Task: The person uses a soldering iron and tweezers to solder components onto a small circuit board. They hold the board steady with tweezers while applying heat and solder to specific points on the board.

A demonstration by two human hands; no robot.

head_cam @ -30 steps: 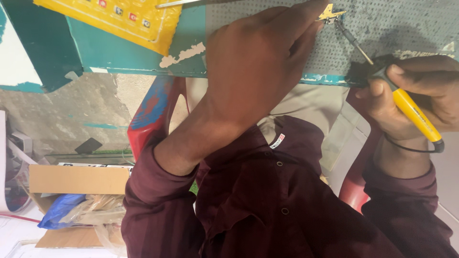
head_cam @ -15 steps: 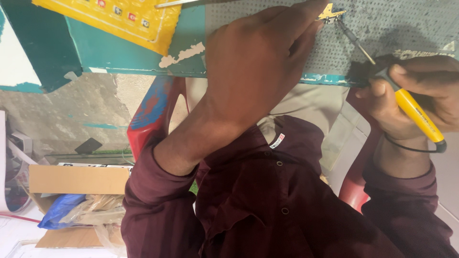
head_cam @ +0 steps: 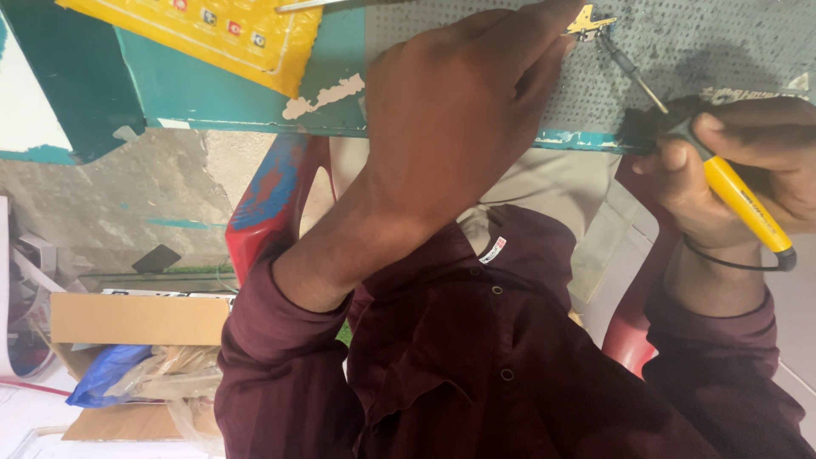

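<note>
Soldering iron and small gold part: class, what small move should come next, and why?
Probably ease the soldering iron tip slightly closer onto the small gold part. The left hand pins that part on the perforated board, and the right hand aims the tip right beside it.

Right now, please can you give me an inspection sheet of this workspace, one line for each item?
Surface: grey perforated board on a teal table with chipped paint.
Job's things: small brass-coloured part on the board; yellow-handled soldering iron, its tip close to the part.
Clutter: yellow flat device lying on the table.
Grips: left hand pinches the brass-coloured part; right hand is closed around the iron's handle.
Cables: thin black cable loops from the handle's end around the right wrist.
Surroundings: red plastic chair, cardboard box, blue plastic bag, concrete floor.
</note>
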